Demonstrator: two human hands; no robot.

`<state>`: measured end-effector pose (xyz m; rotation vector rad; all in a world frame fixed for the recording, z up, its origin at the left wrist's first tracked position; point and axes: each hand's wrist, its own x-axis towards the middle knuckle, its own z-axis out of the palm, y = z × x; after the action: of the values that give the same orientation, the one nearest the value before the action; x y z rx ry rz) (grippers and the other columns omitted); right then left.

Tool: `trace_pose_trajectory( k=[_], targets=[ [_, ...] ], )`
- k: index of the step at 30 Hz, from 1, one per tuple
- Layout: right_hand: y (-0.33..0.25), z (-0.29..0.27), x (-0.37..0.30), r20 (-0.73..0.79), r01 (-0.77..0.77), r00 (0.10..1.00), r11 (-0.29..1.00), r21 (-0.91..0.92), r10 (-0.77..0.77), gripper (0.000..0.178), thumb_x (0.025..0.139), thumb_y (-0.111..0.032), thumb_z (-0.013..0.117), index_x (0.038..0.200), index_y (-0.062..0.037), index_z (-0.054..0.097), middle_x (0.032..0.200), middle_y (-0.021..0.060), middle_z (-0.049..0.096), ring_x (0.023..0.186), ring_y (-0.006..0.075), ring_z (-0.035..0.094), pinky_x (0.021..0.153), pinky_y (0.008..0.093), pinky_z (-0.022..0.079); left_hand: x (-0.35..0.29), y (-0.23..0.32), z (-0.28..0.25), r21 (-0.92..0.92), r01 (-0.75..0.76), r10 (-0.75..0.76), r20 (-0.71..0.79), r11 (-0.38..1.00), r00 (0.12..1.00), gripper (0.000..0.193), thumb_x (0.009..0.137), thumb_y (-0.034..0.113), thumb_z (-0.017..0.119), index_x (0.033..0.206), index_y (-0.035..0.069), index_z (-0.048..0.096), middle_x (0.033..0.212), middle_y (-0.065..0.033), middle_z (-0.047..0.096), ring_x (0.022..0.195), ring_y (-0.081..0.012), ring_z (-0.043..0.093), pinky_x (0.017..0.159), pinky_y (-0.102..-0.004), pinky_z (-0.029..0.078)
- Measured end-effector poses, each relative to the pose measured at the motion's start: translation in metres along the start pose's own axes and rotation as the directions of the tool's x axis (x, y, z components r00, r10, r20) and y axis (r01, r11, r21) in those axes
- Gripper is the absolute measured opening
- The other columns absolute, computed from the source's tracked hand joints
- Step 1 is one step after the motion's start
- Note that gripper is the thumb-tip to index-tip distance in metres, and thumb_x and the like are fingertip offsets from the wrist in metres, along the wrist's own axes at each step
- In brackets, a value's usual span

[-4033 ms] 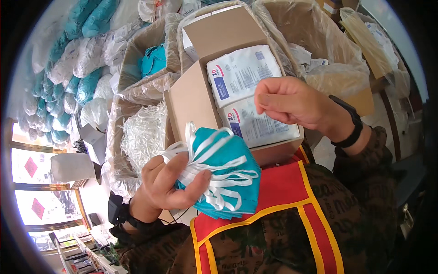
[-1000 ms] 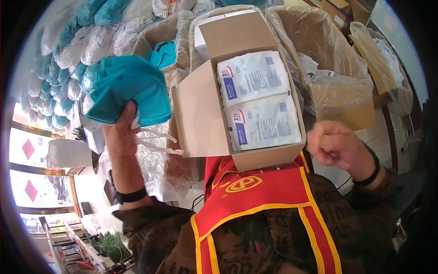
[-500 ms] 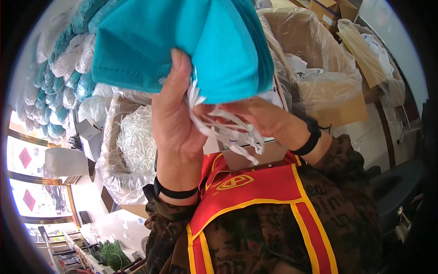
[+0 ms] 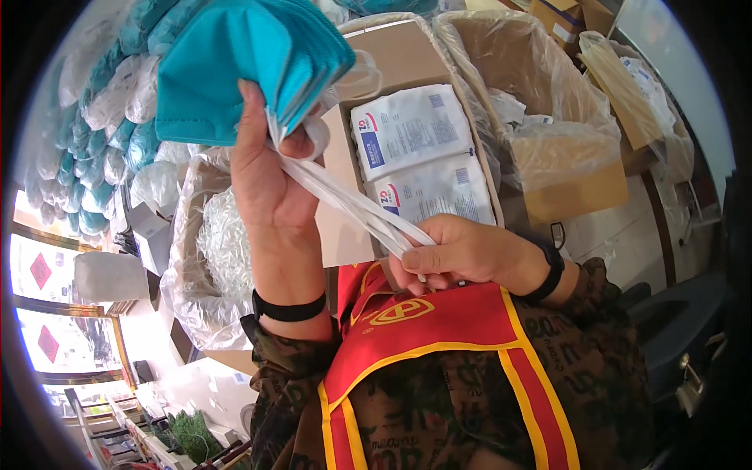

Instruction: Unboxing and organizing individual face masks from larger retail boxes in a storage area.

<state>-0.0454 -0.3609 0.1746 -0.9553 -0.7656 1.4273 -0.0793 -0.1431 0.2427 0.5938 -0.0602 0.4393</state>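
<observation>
My left hand point(image 4: 270, 168) grips a stack of teal folded face masks point(image 4: 227, 66) by its lower edge, thumb on the near face. White ear loops point(image 4: 341, 194) run from the stack down to the right, drawn out straight in a bunch. Their far ends are pinched in my right hand point(image 4: 462, 254), which is closed near the top of my red apron. More loops stick out loosely on the stack's right side. Behind my hands stands an open cardboard box point(image 4: 345, 145) with white printed packets point(image 4: 411, 129) in it.
To the left, a plastic-lined box point(image 4: 180, 258) holds a heap of white straps point(image 4: 227, 243). Bagged teal and white goods point(image 4: 117, 94) are piled at the far left. Another plastic-lined carton point(image 4: 568, 168) with a few packets stands to the right.
The mask stack has moved left and turned, so its layered edges show. My right hand has come down and right from beneath it, stretching the loops and uncovering the box of packets.
</observation>
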Motion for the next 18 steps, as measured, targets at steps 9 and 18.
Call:
trace_pose_trajectory(
  k=[9,18],
  targets=[
    [0.002,-0.019,-0.032,-0.138,-0.07,0.989,0.995,-0.074,0.059,0.029,0.1,-0.032,0.052,0.091,-0.0061,0.062,0.07,-0.0052,0.051,0.056,0.0007,0.039,0.05,0.0164,0.031,-0.013,0.05,-0.044,0.104,0.03,-0.063,0.328,0.994,0.943,0.036,0.099,0.023,0.048,0.122,-0.005,0.053,0.109,-0.0232,0.062,0.072,-0.0219,0.065,0.071,-0.0318,0.056],
    [-0.063,-0.012,-0.051,-0.07,-0.184,0.983,0.89,-0.418,0.17,0.03,0.101,-0.027,0.048,0.092,-0.0017,0.061,0.077,-0.001,0.057,0.069,0.0062,0.049,0.061,0.0227,0.041,-0.079,0.024,0.029,0.613,-0.694,-0.679,0.326,-0.377,0.657,0.052,0.073,0.01,0.068,0.124,0.009,0.055,0.095,-0.0126,0.06,0.065,-0.0288,0.065,0.057,-0.0369,0.054]
  ],
)
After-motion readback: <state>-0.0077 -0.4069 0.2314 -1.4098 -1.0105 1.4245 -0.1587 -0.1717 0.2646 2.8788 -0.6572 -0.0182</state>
